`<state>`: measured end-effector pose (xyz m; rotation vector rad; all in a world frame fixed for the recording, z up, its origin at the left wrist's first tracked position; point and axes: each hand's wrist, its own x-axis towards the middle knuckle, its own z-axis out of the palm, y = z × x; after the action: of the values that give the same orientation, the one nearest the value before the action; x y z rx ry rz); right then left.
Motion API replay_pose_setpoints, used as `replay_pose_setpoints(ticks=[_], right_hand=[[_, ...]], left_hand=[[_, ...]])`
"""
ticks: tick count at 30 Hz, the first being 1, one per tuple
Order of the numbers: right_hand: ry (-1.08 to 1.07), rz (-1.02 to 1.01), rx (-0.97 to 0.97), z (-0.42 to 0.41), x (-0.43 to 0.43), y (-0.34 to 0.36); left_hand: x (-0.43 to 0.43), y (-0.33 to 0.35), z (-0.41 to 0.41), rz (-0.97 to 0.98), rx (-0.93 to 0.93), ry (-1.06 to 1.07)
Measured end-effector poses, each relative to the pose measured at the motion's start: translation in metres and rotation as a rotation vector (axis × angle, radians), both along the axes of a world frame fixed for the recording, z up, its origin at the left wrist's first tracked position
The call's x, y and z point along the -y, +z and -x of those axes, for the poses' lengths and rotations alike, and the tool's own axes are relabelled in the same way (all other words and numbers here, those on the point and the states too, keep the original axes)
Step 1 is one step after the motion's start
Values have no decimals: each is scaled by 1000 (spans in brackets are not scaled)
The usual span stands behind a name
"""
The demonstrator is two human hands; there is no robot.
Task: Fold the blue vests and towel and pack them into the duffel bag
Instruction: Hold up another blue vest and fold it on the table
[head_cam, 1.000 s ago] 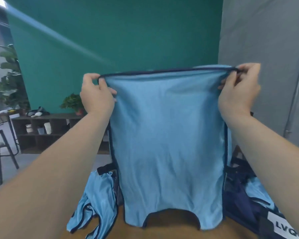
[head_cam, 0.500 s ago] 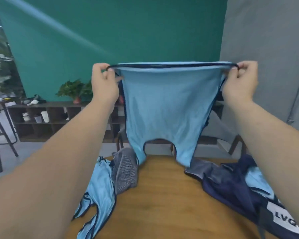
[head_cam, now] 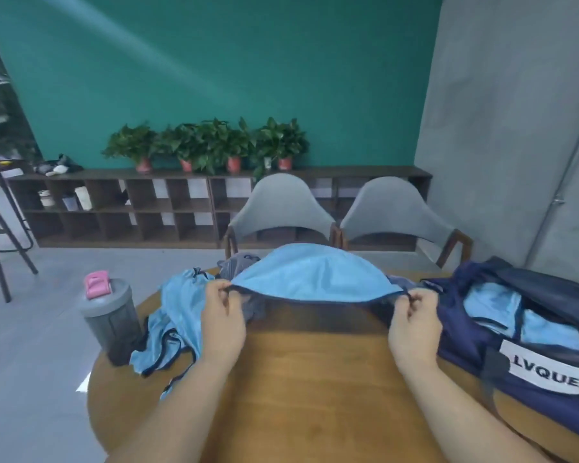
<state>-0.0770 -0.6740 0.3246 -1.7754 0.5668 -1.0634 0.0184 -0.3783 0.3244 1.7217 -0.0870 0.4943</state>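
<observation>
Nearest the camera, both forearms reach out over the round wooden counter (head_cam: 315,389). The left hand (head_cam: 223,317) and right hand (head_cam: 411,324) each pinch the dark-trimmed edge of a blue vest (head_cam: 311,275). Each grip is closed on that hem between thumb and curled fingers. The hem stretches taut between the hands just above the wood, and the rest of the vest billows away from the person in a low dome.

Left of the left hand, a second vest (head_cam: 178,315) lies crumpled on the counter, its trim trailing towards the near edge. Just beside it, at the counter's left rim, stands a grey shaker bottle (head_cam: 111,315) with a pink lid flap. On the right sits the navy duffel bag (head_cam: 482,332), open on top, with light blue fabric (head_cam: 495,305) lying inside and a white label reading LVQUE on its side.

Beyond the held vest a grey striped cloth (head_cam: 236,264) shows, partly hidden. Two grey chairs (head_cam: 281,208) stand behind the counter, then a low wooden shelf (head_cam: 131,208) carrying potted plants (head_cam: 214,142) against the green wall.
</observation>
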Motion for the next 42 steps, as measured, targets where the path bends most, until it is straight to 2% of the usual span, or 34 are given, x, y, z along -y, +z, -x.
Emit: replay_pose_setpoints(ticks=[3, 5, 7, 14, 17, 20, 22, 28, 36, 42], right_hand=[[61, 154, -297, 17, 10, -68], [73, 247, -404, 26, 20, -84], [104, 325, -429, 31, 32, -87], [96, 613, -540, 30, 49, -101], [72, 813, -507, 31, 44, -97], [80, 931, -452, 33, 42, -94], [117, 916, -451, 32, 42, -95], [138, 679, -478, 32, 45, -102], [138, 645, -370, 41, 48, -103], [144, 767, -371, 44, 45, -107]], left_hand=[[-19, -61, 17, -232, -118, -8], [-32, -84, 21, -431, -135, -5], [-41, -93, 21, -547, -145, -17], [-43, -96, 22, -672, -98, -1], [-44, -99, 21, -702, -37, 12], [-44, -104, 21, -743, 26, 11], [-46, -104, 22, -793, 101, 4], [-45, -99, 28, -924, 282, 4], [-41, -102, 35, -959, 167, 163], [-47, -102, 42, -953, 183, 171]])
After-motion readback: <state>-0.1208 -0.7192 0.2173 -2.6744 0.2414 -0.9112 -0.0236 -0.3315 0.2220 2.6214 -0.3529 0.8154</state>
